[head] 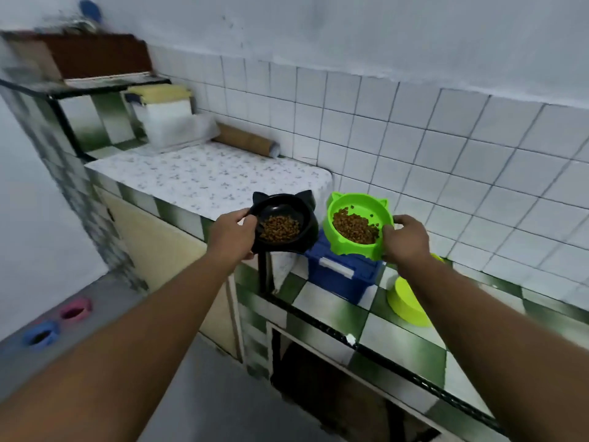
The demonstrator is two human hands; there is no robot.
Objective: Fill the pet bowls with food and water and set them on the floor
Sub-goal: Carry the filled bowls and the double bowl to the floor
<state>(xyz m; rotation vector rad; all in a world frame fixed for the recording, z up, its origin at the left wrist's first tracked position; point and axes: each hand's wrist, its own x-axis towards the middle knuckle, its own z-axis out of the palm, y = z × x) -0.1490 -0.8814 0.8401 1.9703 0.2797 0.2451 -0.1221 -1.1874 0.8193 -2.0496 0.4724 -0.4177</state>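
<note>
My left hand (230, 235) grips the left rim of a black cat-eared bowl (306, 222) with brown kibble in it, held in the air beside the counter's edge. My right hand (404, 240) grips the right rim of a green cat-eared bowl (341, 248), also holding kibble and tilted toward me. Both bowls are off the counter. On the grey floor at lower left stand a pink bowl (76, 309) and a blue bowl (41, 336).
A blue container with a white latch (338, 275) sits on the green-and-white tiled counter (398, 342) under the green bowl. A yellow-green bowl (406, 303) lies partly behind my right forearm. Farther back are a patterned cloth (207, 177), a cardboard roll (245, 143) and a white box (169, 122).
</note>
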